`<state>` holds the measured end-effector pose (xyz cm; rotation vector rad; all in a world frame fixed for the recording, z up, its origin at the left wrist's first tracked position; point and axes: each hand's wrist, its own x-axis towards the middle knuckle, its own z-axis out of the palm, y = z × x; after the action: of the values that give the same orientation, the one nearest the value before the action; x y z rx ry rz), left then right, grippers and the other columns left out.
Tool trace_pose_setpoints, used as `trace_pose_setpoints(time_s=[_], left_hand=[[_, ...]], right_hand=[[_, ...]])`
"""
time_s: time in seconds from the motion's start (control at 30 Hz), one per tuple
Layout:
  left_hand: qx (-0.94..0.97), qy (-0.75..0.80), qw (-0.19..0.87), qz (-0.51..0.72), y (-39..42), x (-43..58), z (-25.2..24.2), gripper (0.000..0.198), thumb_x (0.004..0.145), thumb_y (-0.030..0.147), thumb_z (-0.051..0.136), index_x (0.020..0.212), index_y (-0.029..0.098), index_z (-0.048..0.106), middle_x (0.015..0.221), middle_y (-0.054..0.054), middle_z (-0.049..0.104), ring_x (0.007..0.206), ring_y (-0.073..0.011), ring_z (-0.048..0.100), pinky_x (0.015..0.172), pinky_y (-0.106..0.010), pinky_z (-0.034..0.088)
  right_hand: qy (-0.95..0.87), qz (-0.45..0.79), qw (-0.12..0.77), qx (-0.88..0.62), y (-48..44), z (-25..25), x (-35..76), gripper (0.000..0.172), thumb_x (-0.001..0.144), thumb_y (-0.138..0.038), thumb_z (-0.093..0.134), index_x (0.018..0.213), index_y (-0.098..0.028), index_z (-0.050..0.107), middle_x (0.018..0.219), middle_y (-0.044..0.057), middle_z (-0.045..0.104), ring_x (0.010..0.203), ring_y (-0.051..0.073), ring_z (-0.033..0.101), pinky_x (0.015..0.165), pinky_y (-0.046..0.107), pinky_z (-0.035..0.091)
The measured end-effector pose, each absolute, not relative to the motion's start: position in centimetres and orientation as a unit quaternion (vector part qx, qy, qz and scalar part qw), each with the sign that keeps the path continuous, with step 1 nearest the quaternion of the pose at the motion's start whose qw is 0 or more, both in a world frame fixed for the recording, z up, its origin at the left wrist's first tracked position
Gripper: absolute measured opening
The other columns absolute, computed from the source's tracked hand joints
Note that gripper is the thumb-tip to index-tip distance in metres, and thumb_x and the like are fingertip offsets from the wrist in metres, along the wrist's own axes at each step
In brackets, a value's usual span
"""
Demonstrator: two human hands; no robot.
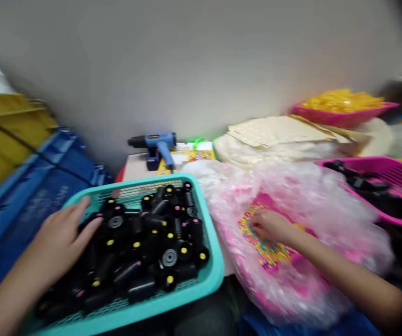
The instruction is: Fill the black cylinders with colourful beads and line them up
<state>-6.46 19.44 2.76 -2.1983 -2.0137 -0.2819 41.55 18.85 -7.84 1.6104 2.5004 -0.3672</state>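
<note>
My left hand [64,231] is over the left side of a turquoise plastic basket [210,261], thumb and fingers apart. Black cylindrical pieces [155,221] fill the basket, several with a yellow or pink dot on the end. Some lie right by my left fingertips, and none is clearly gripped. My right hand [267,225] reaches into a pink container lined with clear plastic [327,200]. Its fingers are closed down among small multicoloured bead-like pieces [266,249]. Whatever those fingers may hold is hidden and blurred.
Behind the basket lies a blue heat-gun-like tool [161,142]. Blue crates [36,196] and a yellow crate [8,135] stand at left. Cream sheets [281,130] lie at the back. To the right are a pink basket with black parts [393,170] and a pink tray of yellow pieces [348,116].
</note>
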Motion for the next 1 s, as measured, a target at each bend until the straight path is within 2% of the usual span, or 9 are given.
trace_pose_setpoints(time_s=[0.07, 0.17, 0.23, 0.37, 0.57, 0.73, 0.8, 0.9, 1.0], left_hand=[[-0.766, -0.636, 0.057, -0.072, 19.9, -6.2, 4.7, 0.052, 0.092, 0.045, 0.03, 0.12, 0.014, 0.06, 0.126, -0.011, 0.063, 0.12, -0.0272, 0.053, 0.108, -0.042, 0.037], [-0.786, -0.615, -0.062, 0.026, 22.9, -3.2, 5.9, 0.037, 0.09, 0.026, 0.038, 0.113, 0.021, 0.066, 0.123, -0.005, 0.067, 0.114, -0.0215, 0.058, 0.101, -0.031, 0.042], [-0.776, -0.607, -0.137, 0.104, 25.4, -1.2, 5.6, 0.031, 0.085, 0.018, 0.046, 0.105, 0.021, 0.07, 0.117, -0.006, 0.07, 0.108, -0.0228, 0.062, 0.094, -0.032, 0.046], [-0.745, -0.622, -0.2, 0.135, 28.2, 0.2, 3.3, 0.016, 0.076, 0.021, 0.068, 0.091, 0.013, 0.069, 0.096, -0.011, 0.073, 0.087, -0.0235, 0.067, 0.08, -0.036, 0.052], [-0.727, -0.624, -0.28, 0.065, 27.8, -0.3, 1.1, 0.023, 0.086, 0.034, 0.063, 0.094, 0.013, 0.066, 0.094, -0.004, 0.07, 0.085, -0.0184, 0.066, 0.079, -0.035, 0.053], [-0.71, -0.645, -0.281, 0.016, 27.5, -0.4, 1.8, 0.023, 0.069, 0.022, 0.072, 0.09, 0.014, 0.068, 0.089, -0.007, 0.071, 0.085, -0.024, 0.067, 0.075, -0.032, 0.05], [-0.711, -0.649, -0.271, -0.006, 26.8, -1.3, 3.1, 0.036, 0.062, 0.023, 0.073, 0.097, 0.014, 0.067, 0.089, -0.007, 0.071, 0.085, -0.0272, 0.066, 0.072, -0.031, 0.049], [-0.719, -0.638, -0.269, -0.05, 24.2, -3.1, 5.8, 0.054, 0.065, 0.028, 0.068, 0.117, 0.018, 0.058, 0.091, -0.004, 0.069, 0.087, -0.0266, 0.066, 0.073, -0.03, 0.049], [-0.714, -0.571, -0.379, -0.141, 20.2, -3.3, 7.6, 0.056, 0.068, 0.029, 0.065, 0.123, 0.023, 0.053, 0.09, -0.001, 0.066, 0.09, -0.0243, 0.065, 0.075, -0.03, 0.049]], right_hand=[[0.818, -0.152, 0.055, 0.552, 19.4, -9.0, 42.2, 0.025, 0.083, -0.013, 0.05, 0.074, -0.018, 0.072, 0.084, 0.011, 0.071, 0.078, 0.02, 0.063, 0.069, 0.028, 0.04], [0.817, -0.175, 0.05, 0.547, 20.1, -10.2, 42.8, 0.028, 0.084, -0.016, 0.046, 0.072, -0.02, 0.071, 0.084, 0.01, 0.071, 0.078, 0.022, 0.063, 0.072, 0.031, 0.041], [0.812, -0.174, 0.044, 0.555, 20.1, -10.2, 42.9, 0.029, 0.085, -0.018, 0.045, 0.071, -0.02, 0.07, 0.08, 0.01, 0.071, 0.077, 0.024, 0.064, 0.072, 0.033, 0.042], [0.791, -0.196, -0.02, 0.579, 19.3, -9.2, 43.1, 0.029, 0.087, -0.031, 0.047, 0.076, -0.021, 0.072, 0.084, 0.01, 0.072, 0.08, 0.026, 0.065, 0.074, 0.034, 0.047], [0.763, -0.237, -0.107, 0.591, 18.2, -8.3, 42.8, 0.031, 0.088, -0.044, 0.05, 0.078, -0.022, 0.07, 0.084, 0.008, 0.072, 0.079, 0.025, 0.066, 0.073, 0.036, 0.052], [0.762, -0.212, -0.182, 0.584, 17.6, -6.3, 40.9, 0.032, 0.088, -0.047, 0.051, 0.085, -0.021, 0.07, 0.093, 0.011, 0.072, 0.087, 0.027, 0.066, 0.081, 0.041, 0.052], [0.761, -0.206, -0.209, 0.579, 17.2, -5.1, 40.1, 0.032, 0.088, -0.047, 0.053, 0.086, -0.021, 0.07, 0.093, 0.011, 0.072, 0.088, 0.027, 0.066, 0.082, 0.042, 0.052], [0.744, -0.219, -0.256, 0.577, 16.0, -2.8, 38.6, 0.033, 0.087, -0.049, 0.054, 0.086, -0.02, 0.07, 0.091, 0.012, 0.072, 0.086, 0.027, 0.067, 0.079, 0.041, 0.052], [0.721, -0.263, -0.317, 0.557, 14.0, 0.0, 34.9, 0.03, 0.089, -0.047, 0.056, 0.088, -0.02, 0.068, 0.087, 0.01, 0.072, 0.082, 0.023, 0.067, 0.074, 0.035, 0.053]])
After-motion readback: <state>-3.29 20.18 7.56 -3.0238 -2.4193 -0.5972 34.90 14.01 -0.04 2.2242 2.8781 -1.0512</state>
